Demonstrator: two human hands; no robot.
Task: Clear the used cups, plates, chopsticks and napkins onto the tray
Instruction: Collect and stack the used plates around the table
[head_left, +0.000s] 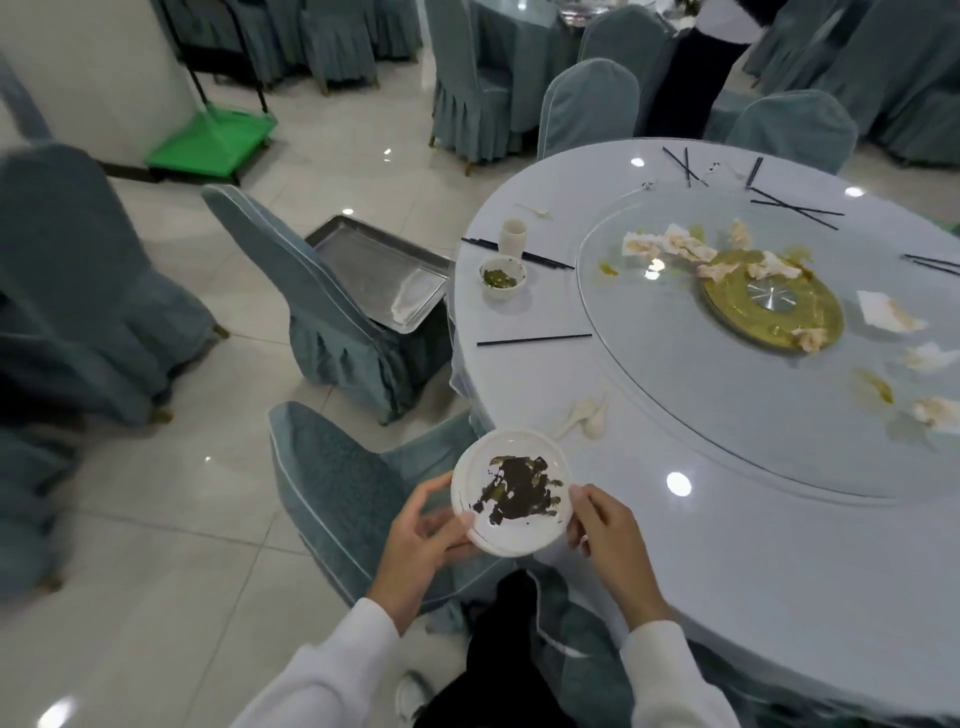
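Observation:
I hold a small stack of white plates (511, 535), the top one smeared with dark sauce, at the near edge of the round table (727, 571). My left hand (421, 540) grips the stack's left rim and my right hand (608, 540) its right rim. A steel tray (374, 270) rests on a chair seat to the left of the table. On the table stand a white cup (513, 236) and a dirty bowl (503, 278). Black chopsticks (535, 340), white spoons (587, 415) and crumpled napkins (670, 244) lie scattered about.
A glass turntable (675, 374) with a gold centre (769, 301) fills the table's middle. Covered chairs (332, 317) stand around the table, one (337, 493) right by my hands. A green cart (213, 145) is parked at the wall. A person stands beyond the table at the top.

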